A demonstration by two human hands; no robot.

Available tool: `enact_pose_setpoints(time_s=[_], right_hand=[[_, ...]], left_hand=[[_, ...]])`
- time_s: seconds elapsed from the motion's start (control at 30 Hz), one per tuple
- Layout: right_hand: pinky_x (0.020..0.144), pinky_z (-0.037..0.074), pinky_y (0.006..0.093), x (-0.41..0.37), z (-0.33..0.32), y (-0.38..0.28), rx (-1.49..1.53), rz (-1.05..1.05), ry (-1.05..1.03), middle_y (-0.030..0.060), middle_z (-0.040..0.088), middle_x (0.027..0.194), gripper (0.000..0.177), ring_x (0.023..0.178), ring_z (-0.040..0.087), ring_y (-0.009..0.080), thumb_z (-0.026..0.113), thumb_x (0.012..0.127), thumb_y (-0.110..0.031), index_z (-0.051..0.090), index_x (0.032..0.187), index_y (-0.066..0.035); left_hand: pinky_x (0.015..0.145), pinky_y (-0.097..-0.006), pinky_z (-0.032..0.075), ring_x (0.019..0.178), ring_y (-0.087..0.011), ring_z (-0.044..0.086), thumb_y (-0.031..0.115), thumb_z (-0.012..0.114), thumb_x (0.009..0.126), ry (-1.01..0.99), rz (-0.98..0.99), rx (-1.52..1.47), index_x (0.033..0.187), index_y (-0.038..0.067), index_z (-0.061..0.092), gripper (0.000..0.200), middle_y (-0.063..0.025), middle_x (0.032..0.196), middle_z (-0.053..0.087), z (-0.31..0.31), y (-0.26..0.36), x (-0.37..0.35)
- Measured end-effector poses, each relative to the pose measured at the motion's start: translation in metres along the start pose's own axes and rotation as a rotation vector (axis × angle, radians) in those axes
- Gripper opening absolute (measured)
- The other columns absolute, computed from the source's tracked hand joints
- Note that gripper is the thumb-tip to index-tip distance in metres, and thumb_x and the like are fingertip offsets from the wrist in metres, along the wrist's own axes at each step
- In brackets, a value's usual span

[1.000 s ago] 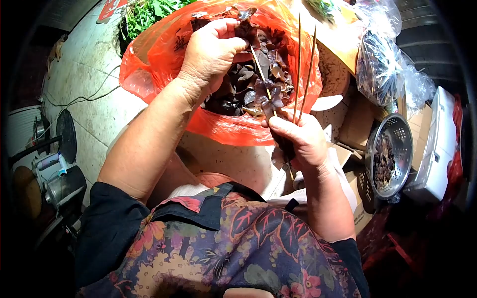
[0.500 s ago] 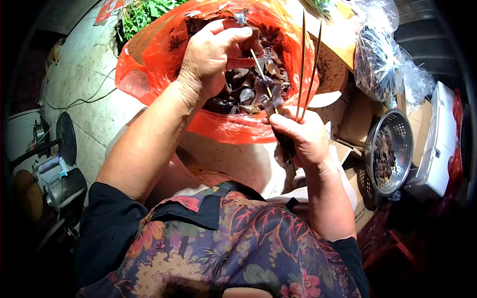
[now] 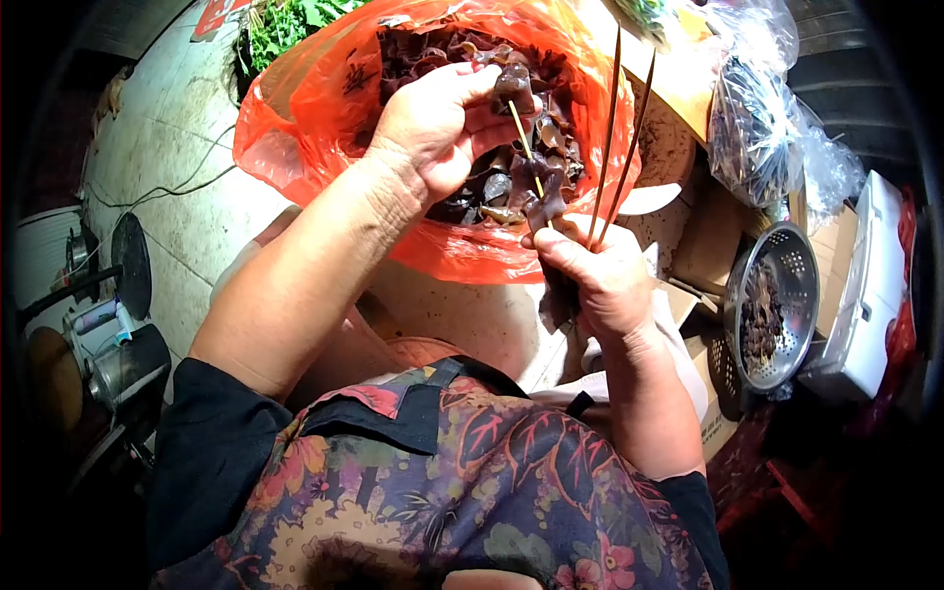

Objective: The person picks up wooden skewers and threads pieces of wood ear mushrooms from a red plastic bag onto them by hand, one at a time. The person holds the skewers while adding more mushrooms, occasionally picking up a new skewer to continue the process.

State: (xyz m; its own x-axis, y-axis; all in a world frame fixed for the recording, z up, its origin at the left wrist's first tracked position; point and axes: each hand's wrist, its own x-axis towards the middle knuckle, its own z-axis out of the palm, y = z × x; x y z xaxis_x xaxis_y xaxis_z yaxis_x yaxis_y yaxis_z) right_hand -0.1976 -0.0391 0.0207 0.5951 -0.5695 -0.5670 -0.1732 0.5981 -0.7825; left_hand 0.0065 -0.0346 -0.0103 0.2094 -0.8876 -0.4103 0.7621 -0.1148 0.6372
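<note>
Left hand (image 3: 428,128), shifted slightly right: half-curled, pinching dark fungus (image 3: 513,83) at the skewer's (image 3: 524,141) tip. Right hand (image 3: 612,280): closed around loaded skewer, two dark sticks (image 3: 607,128).

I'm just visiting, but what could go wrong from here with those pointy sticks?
The pale thin skewer might prick the left hand, whose fingers are close to its tip. The floppy dark-brown ruffled piece there could tear or slip into the orange-red plastic bag. The two long dark sticks upright in the right hand might snag the bag's thin film.
</note>
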Motion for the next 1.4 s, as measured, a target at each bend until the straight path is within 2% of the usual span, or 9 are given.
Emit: enact_pose_setpoints(time_s=[0.23,0.4,0.6,0.7,0.87,0.97,1.07,1.13,1.4], right_hand=[[0.036,0.038,0.0244,0.004,0.001,0.005,0.006,-0.066,0.005,0.0024,0.051,0.051,0.024,0.039,0.047,0.0099,0.06,0.086,-0.014,0.053,0.067,-0.003],[0.037,0.038,0.0245,0.0,0.002,-0.001,0.008,-0.024,0.004,0.0029,0.051,0.051,0.024,0.039,0.048,0.0105,0.059,0.087,-0.014,0.053,0.066,-0.003],[0.037,0.039,0.0247,0.001,0.003,0.004,-0.085,-0.092,0.028,0.0033,0.052,0.051,0.024,0.039,0.049,0.0109,0.059,0.087,-0.014,0.052,0.066,-0.003],[0.037,0.039,0.0247,0.0,0.004,0.004,-0.073,-0.117,-0.007,0.0035,0.051,0.05,0.023,0.039,0.049,0.0111,0.059,0.087,-0.013,0.052,0.067,-0.003],[0.036,0.039,0.0244,0.002,0.007,0.007,-0.08,-0.172,0.044,0.0033,0.052,0.051,0.022,0.039,0.049,0.011,0.059,0.086,-0.01,0.052,0.067,-0.003],[0.036,0.038,0.0245,0.001,0.007,0.004,-0.042,-0.099,0.013,0.0029,0.052,0.052,0.021,0.039,0.048,0.0105,0.059,0.086,-0.01,0.053,0.067,-0.003],[0.036,0.038,0.0243,0.0,0.007,0.004,-0.05,-0.102,0.024,0.0022,0.052,0.052,0.021,0.04,0.048,0.0097,0.06,0.086,-0.009,0.053,0.067,-0.003],[0.036,0.037,0.0242,0.001,0.006,0.006,-0.055,-0.106,0.023,0.0019,0.051,0.052,0.021,0.04,0.047,0.0095,0.06,0.086,-0.009,0.053,0.067,-0.003],[0.037,0.037,0.0238,-0.002,0.006,0.005,-0.042,-0.061,0.051,0.0009,0.051,0.052,0.021,0.041,0.047,0.0087,0.06,0.086,-0.008,0.053,0.067,-0.003]], left_hand=[[0.083,-0.0326,0.052,0.09,-0.019,0.063,0.011,0.05,0.091,-0.025,0.059,-0.091,0.11,0.002,0.052,0.021,-0.0085,0.098,0.062,0.006,-0.021,-0.002],[0.085,-0.0362,0.051,0.092,-0.0239,0.062,0.007,0.051,0.085,-0.02,0.074,-0.185,0.112,0.003,0.051,0.027,-0.0116,0.101,0.061,0.003,-0.013,0.002],[0.076,-0.0358,0.052,0.08,-0.0261,0.062,0.011,0.052,0.085,-0.135,-0.043,-0.314,0.103,0.005,0.056,0.02,-0.0137,0.083,0.063,0.0,0.004,0.008],[0.074,-0.0373,0.053,0.078,-0.0263,0.062,0.01,0.055,0.086,0.049,0.006,-0.226,0.108,0.002,0.053,0.024,-0.016,0.084,0.062,0.003,0.01,0.007],[0.079,-0.0383,0.054,0.083,-0.0267,0.062,0.007,0.052,0.087,0.056,0.053,-0.24,0.109,0.001,0.05,0.022,-0.0184,0.09,0.06,0.005,0.012,0.005],[0.079,-0.0362,0.054,0.085,-0.0254,0.062,0.005,0.051,0.087,0.087,0.064,-0.26,0.106,0.001,0.051,0.019,-0.0172,0.09,0.061,0.003,0.011,0.006],[0.079,-0.0337,0.053,0.085,-0.0239,0.063,0.004,0.052,0.087,0.01,0.108,-0.284,0.104,0.001,0.051,0.017,-0.0147,0.09,0.062,-0.006,0.012,0.011],[0.079,-0.0321,0.053,0.085,-0.0234,0.063,0.004,0.053,0.087,0.163,0.188,-0.197,0.104,0.002,0.051,0.017,-0.0126,0.09,0.063,0.002,0.016,0.008],[0.079,-0.0333,0.052,0.086,-0.0236,0.062,0.003,0.053,0.087,0.099,0.261,-0.282,0.105,0.002,0.051,0.018,-0.0124,0.095,0.061,-0.01,0.011,0.014]])
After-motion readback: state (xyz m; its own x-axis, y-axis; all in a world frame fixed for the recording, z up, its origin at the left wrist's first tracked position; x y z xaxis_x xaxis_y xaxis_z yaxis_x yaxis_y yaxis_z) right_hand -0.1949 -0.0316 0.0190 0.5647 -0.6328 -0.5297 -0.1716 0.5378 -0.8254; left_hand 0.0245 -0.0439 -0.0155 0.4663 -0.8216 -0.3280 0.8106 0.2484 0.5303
